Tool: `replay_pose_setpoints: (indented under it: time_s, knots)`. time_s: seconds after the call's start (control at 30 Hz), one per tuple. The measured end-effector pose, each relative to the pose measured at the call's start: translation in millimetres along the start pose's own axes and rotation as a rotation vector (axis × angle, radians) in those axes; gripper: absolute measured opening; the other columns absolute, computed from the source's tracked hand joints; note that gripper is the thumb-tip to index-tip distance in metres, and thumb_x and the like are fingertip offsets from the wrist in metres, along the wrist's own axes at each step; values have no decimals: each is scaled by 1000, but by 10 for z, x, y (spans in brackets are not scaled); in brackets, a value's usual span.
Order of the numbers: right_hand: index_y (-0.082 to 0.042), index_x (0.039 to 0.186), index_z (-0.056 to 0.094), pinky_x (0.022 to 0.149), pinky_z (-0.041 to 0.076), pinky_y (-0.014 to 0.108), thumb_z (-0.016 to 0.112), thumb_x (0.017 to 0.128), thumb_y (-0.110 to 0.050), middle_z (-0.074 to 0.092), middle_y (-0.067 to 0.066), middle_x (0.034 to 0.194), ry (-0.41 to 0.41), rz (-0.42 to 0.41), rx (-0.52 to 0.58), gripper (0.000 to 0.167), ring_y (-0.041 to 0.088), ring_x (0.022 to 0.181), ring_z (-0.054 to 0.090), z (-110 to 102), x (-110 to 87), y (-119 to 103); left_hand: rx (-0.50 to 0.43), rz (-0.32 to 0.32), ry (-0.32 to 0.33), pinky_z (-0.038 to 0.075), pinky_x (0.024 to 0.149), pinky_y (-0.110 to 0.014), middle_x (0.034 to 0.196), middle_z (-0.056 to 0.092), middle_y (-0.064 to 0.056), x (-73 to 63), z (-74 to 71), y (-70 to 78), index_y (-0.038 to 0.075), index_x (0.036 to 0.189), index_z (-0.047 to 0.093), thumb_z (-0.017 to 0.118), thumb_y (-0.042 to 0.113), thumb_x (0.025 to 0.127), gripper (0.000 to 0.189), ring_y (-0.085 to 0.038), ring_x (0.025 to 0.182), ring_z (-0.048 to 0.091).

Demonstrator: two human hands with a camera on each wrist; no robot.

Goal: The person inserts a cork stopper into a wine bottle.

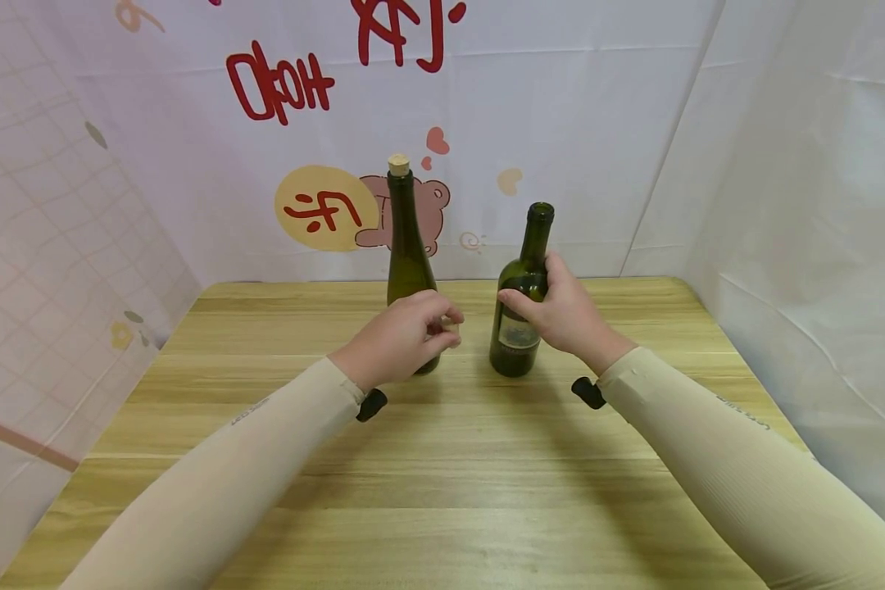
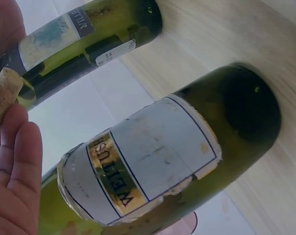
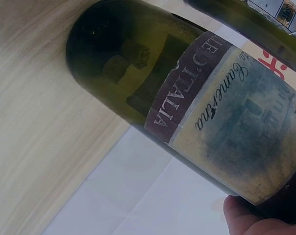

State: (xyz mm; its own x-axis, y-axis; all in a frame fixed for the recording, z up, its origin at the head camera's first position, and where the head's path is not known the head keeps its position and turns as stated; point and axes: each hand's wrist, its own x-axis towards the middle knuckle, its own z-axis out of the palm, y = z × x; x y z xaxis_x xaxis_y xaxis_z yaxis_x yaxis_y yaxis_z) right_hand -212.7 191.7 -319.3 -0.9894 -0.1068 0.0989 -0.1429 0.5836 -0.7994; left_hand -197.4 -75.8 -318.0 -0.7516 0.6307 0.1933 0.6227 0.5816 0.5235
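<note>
Sleeves in pale beige reach over the wooden bench (image 1: pixel 442 492). Left hand (image 1: pixel 401 338) pinches a loose cork (image 2: pixel 3 98) between curled fingers (image 2: pixel 15 166), just in front of the corked bottle (image 1: pixel 407 254). Right hand (image 1: pixel 568 315) wraps its fingers round the open bottle (image 1: pixel 524 295), which stands upright on the bench beside the corked one. Behind both hangs a white backdrop (image 1: pixel 597 123) with red lettering.

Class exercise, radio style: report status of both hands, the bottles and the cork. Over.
Left hand pinches loose cork, beside corked bottle. Right hand grips open bottle, upright on table. Nothing over open mouth.
</note>
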Motion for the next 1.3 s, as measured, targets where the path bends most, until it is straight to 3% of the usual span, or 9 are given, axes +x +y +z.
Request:
replay_pose_setpoints:
  time_s: [0.43,0.83,1.13,1.3]
  knots:
    - [-7,141,41,100,53,53,75,98,-42,64,15,126,7,-3,0,65,33,114,65,-4,-1,8,-3,35,94,58,85,-31,113,67,0,145,-31,106,13,118,69,72,22,102,19,-13,92,65]
    - [-6,144,39,102,54,54,73,99,-41,62,16,130,-20,3,25,67,34,117,66,-6,-6,-12,-46,28,165,58,81,-32,107,66,-1,259,-101,171,14,117,69,72,19,102,16,-14,91,67]
    - [-5,145,38,104,53,56,73,100,-38,61,17,132,-24,-4,35,66,35,120,65,-2,-6,-8,-46,36,199,60,93,-37,116,66,-3,346,-175,257,12,122,70,72,19,102,21,-16,98,66]
    - [-5,144,38,104,54,56,74,100,-37,62,17,131,-20,-12,39,66,35,119,66,-3,-6,-1,-40,70,245,59,94,-35,117,67,-3,414,-222,310,11,122,70,71,19,102,21,-16,97,65]
